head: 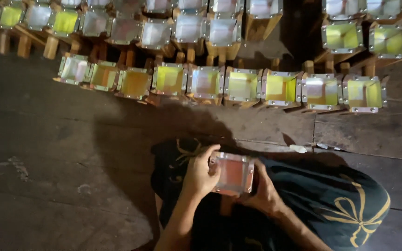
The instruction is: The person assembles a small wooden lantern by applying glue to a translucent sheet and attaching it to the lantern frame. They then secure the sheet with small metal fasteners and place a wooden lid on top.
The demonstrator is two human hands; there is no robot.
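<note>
Both my grips close on one box point(232, 173), lower centre of the frame: left hand point(201, 173) wrapped round its left side, right hand point(262, 189) cupping its right. It sits over my dark patterned cloth point(336, 200). Rows of like boxes point(243, 86) line the floor point(47, 153) across the top.

I am sitting in a small craft workshop: rows of identical square metal-rimmed boxes on wooden stems point(243, 86), many with shiny yellow linings, are lined up in batches on the dark, worn plank floor point(47, 153) before me.
</note>
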